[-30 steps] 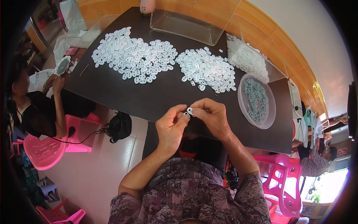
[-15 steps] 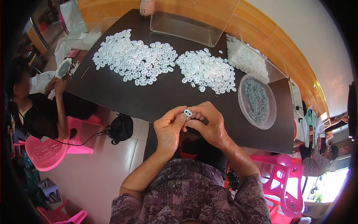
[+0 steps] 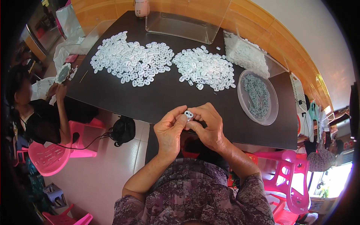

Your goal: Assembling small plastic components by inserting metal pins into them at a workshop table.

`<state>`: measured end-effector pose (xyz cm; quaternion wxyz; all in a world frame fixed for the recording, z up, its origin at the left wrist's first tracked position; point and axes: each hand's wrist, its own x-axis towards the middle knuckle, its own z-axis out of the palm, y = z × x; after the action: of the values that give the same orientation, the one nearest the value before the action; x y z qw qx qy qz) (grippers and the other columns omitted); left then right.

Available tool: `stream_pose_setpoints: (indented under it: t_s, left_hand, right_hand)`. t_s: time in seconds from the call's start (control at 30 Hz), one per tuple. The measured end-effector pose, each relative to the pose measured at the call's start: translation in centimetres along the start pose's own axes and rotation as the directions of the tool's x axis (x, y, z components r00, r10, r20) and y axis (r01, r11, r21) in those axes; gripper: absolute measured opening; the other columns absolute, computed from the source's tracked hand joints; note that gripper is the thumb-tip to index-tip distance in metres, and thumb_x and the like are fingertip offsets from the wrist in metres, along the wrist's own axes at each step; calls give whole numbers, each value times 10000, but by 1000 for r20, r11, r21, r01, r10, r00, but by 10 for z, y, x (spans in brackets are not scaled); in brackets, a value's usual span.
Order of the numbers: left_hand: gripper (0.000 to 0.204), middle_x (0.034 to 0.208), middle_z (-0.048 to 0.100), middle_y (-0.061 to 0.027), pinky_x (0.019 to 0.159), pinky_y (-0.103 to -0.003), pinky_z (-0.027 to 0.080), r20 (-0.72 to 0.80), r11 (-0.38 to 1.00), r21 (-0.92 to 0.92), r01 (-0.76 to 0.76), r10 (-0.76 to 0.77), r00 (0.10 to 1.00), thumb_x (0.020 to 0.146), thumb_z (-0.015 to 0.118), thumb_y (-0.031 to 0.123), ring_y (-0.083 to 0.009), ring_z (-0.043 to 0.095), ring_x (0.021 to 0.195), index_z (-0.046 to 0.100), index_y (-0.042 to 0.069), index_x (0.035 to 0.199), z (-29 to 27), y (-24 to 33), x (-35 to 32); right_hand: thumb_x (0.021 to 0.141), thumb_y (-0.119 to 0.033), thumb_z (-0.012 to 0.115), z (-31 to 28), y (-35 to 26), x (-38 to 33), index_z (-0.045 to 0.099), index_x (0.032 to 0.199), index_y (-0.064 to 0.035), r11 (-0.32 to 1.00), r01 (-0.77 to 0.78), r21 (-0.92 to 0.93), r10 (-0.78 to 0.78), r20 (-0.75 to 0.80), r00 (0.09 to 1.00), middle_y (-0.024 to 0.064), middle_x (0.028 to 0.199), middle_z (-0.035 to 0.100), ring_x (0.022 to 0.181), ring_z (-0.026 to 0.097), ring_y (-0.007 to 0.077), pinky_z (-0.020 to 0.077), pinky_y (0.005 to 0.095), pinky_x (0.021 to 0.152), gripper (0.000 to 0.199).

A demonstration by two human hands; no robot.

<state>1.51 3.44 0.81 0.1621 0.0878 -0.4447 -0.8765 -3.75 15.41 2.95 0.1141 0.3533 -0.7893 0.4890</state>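
Note:
A small white oval cord lock [image 3: 188, 114] with two dark holes is pinched between both hands, just past the table's near edge. My left hand [image 3: 170, 129] grips it from the left between thumb and fingers. My right hand [image 3: 207, 123] is closed at its right side, fingertips against it; the curled fingers partly hide the lower portion. Beyond the hands lie a large pile of white two-hole pieces [image 3: 131, 58] and a smaller pile of white pieces [image 3: 204, 69]. At the right, a clear round tub [image 3: 272, 112] contains many small grey-green springs [image 3: 257, 95].
A clear plastic bin [image 3: 183, 28] stands on the dark table [image 3: 123, 99] at the back, beside a bag of white pieces [image 3: 245, 56]. A thin stick [image 3: 83, 77] lies at the left edge. Another person [image 3: 41, 112] sits at left; pink chairs [image 3: 48, 157] stand around.
The view has shifted a little, so the table things appear slightly farther left and the chairs lower. Both hands keep hold of the white cord lock in nearly the same pose.

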Motion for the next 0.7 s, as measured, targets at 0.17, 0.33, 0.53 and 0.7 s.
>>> stream_pose_setpoints:
  t_s: [0.17,0.33,0.53,0.7]
  left_hand:
    - [236,895,636,-86,659,-205,472,91,997,52,-60,55,994,898,588,54,-89,552,720,601,-73,1096,-3,1,-3]
    - [246,904,633,-83,672,-207,474,99,995,56,-84,78,992,903,583,63,-87,550,734,597,-67,1111,-5,-1,-5]
    - [237,882,628,-66,681,-223,480,105,992,76,-99,91,990,896,592,79,-106,562,736,611,-60,1087,-5,-3,-5]
    - [230,914,613,-55,693,-201,468,144,979,108,-173,157,977,919,560,74,-77,538,753,591,-54,1107,-9,-5,-7]
  right_hand:
    - [653,24,691,2,2,-7,626,960,-16,997,-33,72,36,-44,998,68,797,605,696,532,197,448,304,611,317]
    - [659,38,681,7,1,-12,630,967,-7,995,-32,96,40,-86,995,74,815,616,697,533,195,452,298,609,315]
    - [665,52,673,7,-2,-12,629,971,2,997,1,79,8,-107,994,76,811,620,695,531,194,448,301,601,313]
    - [670,51,676,9,-4,-12,629,977,3,997,30,65,-22,-114,993,81,802,620,690,526,193,444,306,596,314]
